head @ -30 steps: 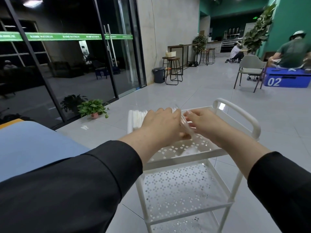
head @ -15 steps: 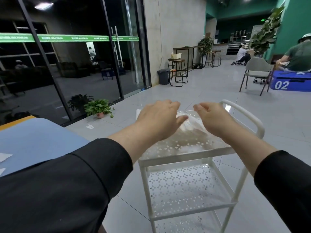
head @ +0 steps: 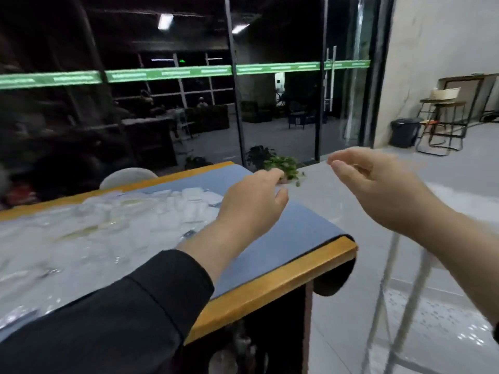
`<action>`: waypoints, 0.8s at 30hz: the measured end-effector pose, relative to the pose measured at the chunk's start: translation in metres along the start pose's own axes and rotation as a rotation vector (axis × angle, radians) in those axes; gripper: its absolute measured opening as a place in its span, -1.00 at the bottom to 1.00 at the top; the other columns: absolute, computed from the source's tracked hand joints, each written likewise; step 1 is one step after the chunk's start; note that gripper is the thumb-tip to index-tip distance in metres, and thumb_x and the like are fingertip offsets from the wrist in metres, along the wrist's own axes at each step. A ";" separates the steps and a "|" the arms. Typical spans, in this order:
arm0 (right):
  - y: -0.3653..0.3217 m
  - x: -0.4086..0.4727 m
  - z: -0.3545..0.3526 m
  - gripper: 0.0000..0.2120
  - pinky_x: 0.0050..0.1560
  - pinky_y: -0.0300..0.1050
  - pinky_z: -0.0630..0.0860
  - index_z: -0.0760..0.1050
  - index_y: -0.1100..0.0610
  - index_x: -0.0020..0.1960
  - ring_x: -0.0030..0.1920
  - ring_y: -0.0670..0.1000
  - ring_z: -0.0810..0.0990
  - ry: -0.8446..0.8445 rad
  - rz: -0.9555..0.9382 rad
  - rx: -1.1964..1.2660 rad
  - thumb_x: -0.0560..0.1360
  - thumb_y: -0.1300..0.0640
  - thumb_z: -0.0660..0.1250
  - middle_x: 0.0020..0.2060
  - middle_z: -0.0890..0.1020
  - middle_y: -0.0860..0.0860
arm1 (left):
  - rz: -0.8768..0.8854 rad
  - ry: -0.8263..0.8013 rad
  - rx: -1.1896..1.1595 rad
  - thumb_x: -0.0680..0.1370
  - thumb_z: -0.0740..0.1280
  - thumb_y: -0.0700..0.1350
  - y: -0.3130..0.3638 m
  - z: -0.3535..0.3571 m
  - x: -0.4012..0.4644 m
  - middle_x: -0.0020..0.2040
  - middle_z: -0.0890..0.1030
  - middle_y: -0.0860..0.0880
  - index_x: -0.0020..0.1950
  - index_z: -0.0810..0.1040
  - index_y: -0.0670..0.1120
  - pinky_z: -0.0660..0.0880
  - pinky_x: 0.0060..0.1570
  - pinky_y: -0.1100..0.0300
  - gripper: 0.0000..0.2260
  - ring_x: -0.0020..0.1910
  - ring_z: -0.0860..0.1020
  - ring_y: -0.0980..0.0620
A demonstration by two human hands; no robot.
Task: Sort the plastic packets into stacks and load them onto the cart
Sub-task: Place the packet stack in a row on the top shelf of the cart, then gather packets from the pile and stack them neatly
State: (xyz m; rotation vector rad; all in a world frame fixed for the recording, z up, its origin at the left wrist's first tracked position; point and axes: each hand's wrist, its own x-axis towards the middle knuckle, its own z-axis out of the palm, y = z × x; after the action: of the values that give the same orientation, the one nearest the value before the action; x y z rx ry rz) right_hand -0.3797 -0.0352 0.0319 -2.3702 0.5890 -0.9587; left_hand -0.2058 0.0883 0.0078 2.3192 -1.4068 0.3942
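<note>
Head view: both empty hands, left [head: 251,206] and right [head: 378,190], hover past the table edge [head: 272,287].

A loose heap of clear and white plastic packets [head: 113,220] is spread over the blue mat; the white cart [head: 399,287] is blurred beside it.

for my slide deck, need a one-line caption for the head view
Both empty hands, left and right, reach toward plastic packets on the blue-topped table.
</note>
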 end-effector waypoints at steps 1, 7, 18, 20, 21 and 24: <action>-0.016 0.005 0.025 -0.75 0.00 -0.30 0.40 0.54 -0.10 0.27 0.06 -0.21 0.55 -0.058 -0.031 0.018 0.64 -0.08 0.21 0.04 0.59 -0.24 | -0.061 0.006 0.010 0.70 0.13 0.06 -0.029 -0.007 -0.013 0.43 0.50 0.03 0.51 0.38 0.04 0.50 0.21 -0.03 -0.62 0.35 0.48 -0.06; -0.079 0.034 0.175 -0.62 0.37 0.01 0.43 0.47 -0.13 0.38 0.31 -0.08 0.50 -0.390 -0.110 0.045 0.60 -0.19 0.24 0.25 0.53 -0.19 | -0.377 0.042 0.090 0.69 0.15 0.05 -0.180 -0.049 -0.094 0.42 0.51 0.05 0.49 0.41 0.07 0.45 0.26 0.02 -0.63 0.38 0.46 -0.04; -0.088 0.107 0.314 -0.36 0.23 -0.04 0.37 0.17 0.06 0.58 0.41 0.18 0.40 -0.619 0.172 -0.334 0.62 -0.23 0.19 0.51 0.35 0.10 | -0.582 -0.007 0.018 0.67 0.17 0.11 -0.278 -0.032 -0.079 0.35 0.54 -0.01 0.42 0.47 0.05 0.45 0.24 0.00 -0.65 0.29 0.51 -0.12; -0.084 0.118 0.329 -0.27 0.23 -0.01 0.37 0.19 0.12 0.56 0.38 0.20 0.43 -0.586 0.201 -0.323 0.58 -0.31 0.20 0.45 0.43 0.12 | -0.596 -0.028 0.095 0.66 0.16 0.17 -0.288 -0.019 -0.073 0.33 0.54 -0.02 0.43 0.44 0.05 0.40 0.26 -0.03 -0.61 0.30 0.49 -0.12; -0.085 0.122 0.335 -0.25 0.26 0.01 0.37 0.20 0.12 0.55 0.38 0.20 0.43 -0.584 0.185 -0.326 0.56 -0.34 0.20 0.43 0.45 0.13 | -0.618 -0.034 0.114 0.65 0.15 0.21 -0.294 -0.014 -0.074 0.34 0.52 -0.01 0.46 0.40 0.06 0.37 0.28 -0.05 -0.57 0.33 0.47 -0.11; -0.094 0.132 0.353 -0.32 0.33 0.02 0.34 0.18 0.04 0.58 0.42 0.19 0.40 -0.649 0.108 -0.361 0.59 -0.30 0.17 0.47 0.40 0.13 | -0.709 -0.096 0.146 0.61 0.10 0.34 -0.314 -0.009 -0.081 0.41 0.46 -0.03 0.56 0.24 0.04 0.30 0.37 -0.09 -0.40 0.43 0.39 -0.12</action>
State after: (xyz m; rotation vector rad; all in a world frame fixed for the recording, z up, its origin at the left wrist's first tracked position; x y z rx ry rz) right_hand -0.0175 0.0672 -0.0638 -2.7196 0.6501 -0.0002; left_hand 0.0367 0.2856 -0.0785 2.7832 -0.5213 0.1708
